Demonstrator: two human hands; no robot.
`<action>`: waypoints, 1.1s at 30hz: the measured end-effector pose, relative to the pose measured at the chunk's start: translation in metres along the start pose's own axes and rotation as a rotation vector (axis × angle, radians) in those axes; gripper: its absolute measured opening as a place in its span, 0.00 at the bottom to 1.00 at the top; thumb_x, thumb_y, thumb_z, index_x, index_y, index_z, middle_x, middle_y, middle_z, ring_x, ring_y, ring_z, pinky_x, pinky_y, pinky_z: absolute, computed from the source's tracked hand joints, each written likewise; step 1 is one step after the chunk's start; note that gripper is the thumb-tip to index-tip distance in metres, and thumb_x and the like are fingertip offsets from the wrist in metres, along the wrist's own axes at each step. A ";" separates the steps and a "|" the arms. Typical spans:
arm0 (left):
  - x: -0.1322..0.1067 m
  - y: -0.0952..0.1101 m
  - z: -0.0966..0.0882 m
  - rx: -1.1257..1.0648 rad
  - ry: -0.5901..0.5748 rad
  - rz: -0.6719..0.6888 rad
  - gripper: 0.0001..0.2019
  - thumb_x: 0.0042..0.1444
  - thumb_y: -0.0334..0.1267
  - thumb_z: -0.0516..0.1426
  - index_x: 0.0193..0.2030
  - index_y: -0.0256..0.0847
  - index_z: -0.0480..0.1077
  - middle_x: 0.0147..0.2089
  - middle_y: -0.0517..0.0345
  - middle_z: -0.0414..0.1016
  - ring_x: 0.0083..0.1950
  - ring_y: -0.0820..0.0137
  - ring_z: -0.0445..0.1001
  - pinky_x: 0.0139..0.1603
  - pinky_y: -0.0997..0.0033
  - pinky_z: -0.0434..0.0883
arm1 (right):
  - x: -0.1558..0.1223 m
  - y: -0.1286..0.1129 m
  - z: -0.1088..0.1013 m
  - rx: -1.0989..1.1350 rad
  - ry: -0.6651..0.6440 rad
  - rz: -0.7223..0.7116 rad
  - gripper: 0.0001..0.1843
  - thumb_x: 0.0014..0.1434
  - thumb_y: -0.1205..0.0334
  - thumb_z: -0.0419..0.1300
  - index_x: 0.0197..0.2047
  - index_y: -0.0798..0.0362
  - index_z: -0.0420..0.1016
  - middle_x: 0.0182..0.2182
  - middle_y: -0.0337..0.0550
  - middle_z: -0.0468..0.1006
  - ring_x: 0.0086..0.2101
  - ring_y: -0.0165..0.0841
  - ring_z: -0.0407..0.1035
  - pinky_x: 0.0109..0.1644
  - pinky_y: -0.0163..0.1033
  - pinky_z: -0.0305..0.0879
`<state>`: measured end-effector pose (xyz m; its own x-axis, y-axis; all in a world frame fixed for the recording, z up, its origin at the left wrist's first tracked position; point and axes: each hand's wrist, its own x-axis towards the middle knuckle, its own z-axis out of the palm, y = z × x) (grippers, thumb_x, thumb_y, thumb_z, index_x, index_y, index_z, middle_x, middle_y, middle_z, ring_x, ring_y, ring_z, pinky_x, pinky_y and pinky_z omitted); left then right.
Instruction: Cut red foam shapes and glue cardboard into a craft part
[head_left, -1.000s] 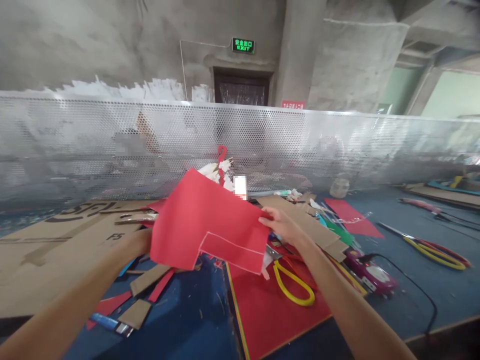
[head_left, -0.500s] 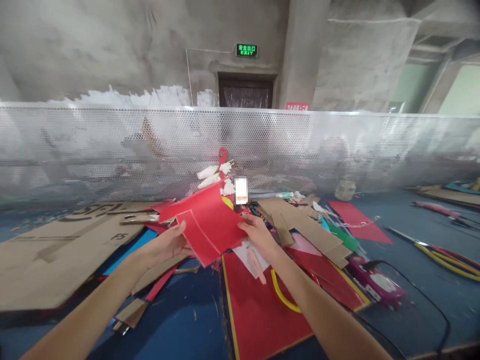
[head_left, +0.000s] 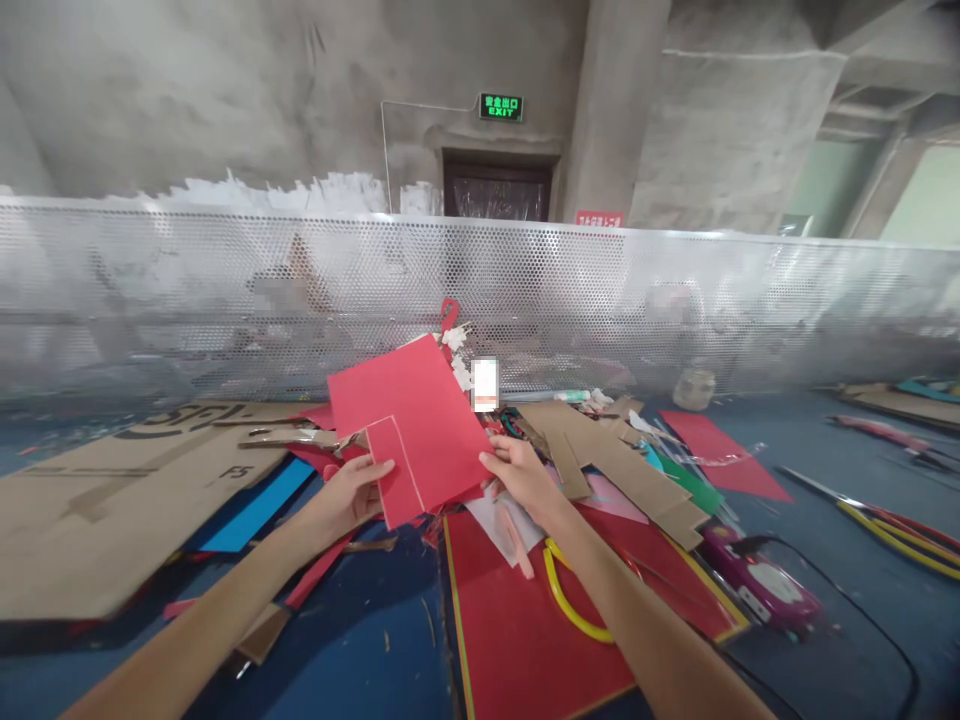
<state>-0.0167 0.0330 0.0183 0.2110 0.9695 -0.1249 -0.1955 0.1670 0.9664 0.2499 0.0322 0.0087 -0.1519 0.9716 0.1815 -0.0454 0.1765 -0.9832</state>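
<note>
A sheet of red paper is held up above the table, tilted, with pale lines forming a rectangle near its lower left corner. My left hand pinches its lower left edge, thumb on the front face. At the right corner, my right hand grips the sheet between thumb and fingers. Under my right forearm lie a red board with a yellow-edged border and the yellow handle of a tool. White artificial flowers are partly hidden behind the sheet.
Cardboard covers the left side; cut cardboard strips lie right of centre. Long scissors, a purple device with a black cable and a glass jar stand on the right. A perforated metal screen borders the back.
The red sheet has turned from a bent, angled pose to flatter and more face-on. Both hands have stayed on it, my left hand shifting slightly downward. The view has shifted slightly.
</note>
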 end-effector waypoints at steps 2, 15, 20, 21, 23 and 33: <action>0.001 -0.004 -0.003 0.073 -0.045 0.005 0.18 0.51 0.40 0.70 0.46 0.37 0.77 0.46 0.47 0.84 0.39 0.63 0.83 0.41 0.68 0.79 | 0.002 0.004 -0.002 -0.024 0.015 -0.026 0.12 0.55 0.58 0.63 0.40 0.55 0.75 0.29 0.41 0.80 0.21 0.27 0.71 0.21 0.30 0.66; 0.005 -0.028 -0.002 0.223 -0.191 0.052 0.19 0.51 0.48 0.70 0.41 0.36 0.76 0.34 0.55 0.80 0.29 0.73 0.75 0.31 0.75 0.74 | 0.008 0.011 -0.008 -0.086 0.013 -0.143 0.18 0.55 0.48 0.63 0.41 0.54 0.72 0.30 0.40 0.79 0.23 0.28 0.68 0.24 0.32 0.66; 0.011 -0.032 -0.004 0.215 -0.137 0.112 0.18 0.52 0.50 0.69 0.37 0.36 0.74 0.31 0.58 0.78 0.28 0.74 0.76 0.28 0.77 0.74 | 0.002 -0.010 -0.022 -0.414 0.061 -0.146 0.20 0.61 0.50 0.58 0.52 0.52 0.69 0.37 0.44 0.79 0.31 0.33 0.73 0.29 0.35 0.65; 0.012 -0.032 -0.004 0.209 -0.121 0.113 0.19 0.51 0.50 0.70 0.37 0.36 0.74 0.31 0.58 0.77 0.28 0.73 0.76 0.28 0.77 0.74 | -0.002 -0.018 -0.028 -0.605 0.071 -0.169 0.18 0.61 0.53 0.59 0.52 0.51 0.70 0.38 0.44 0.80 0.33 0.33 0.73 0.32 0.35 0.63; 0.013 -0.032 -0.004 0.196 -0.083 0.111 0.21 0.49 0.51 0.71 0.37 0.36 0.73 0.30 0.58 0.77 0.29 0.73 0.77 0.28 0.77 0.74 | -0.013 -0.034 -0.043 -0.998 0.030 -0.138 0.09 0.61 0.58 0.59 0.44 0.50 0.73 0.33 0.42 0.79 0.33 0.34 0.72 0.35 0.36 0.59; 0.007 -0.027 0.008 0.184 0.050 0.167 0.29 0.41 0.55 0.73 0.40 0.39 0.68 0.29 0.64 0.76 0.25 0.72 0.77 0.24 0.77 0.74 | -0.066 -0.043 -0.079 -1.241 -0.308 0.622 0.26 0.41 0.58 0.72 0.42 0.46 0.66 0.16 0.32 0.70 0.20 0.36 0.69 0.25 0.36 0.61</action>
<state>-0.0021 0.0339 -0.0073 0.1417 0.9893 0.0335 -0.0447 -0.0274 0.9986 0.3401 -0.0266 0.0377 -0.0386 0.8964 -0.4415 0.9646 -0.0819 -0.2507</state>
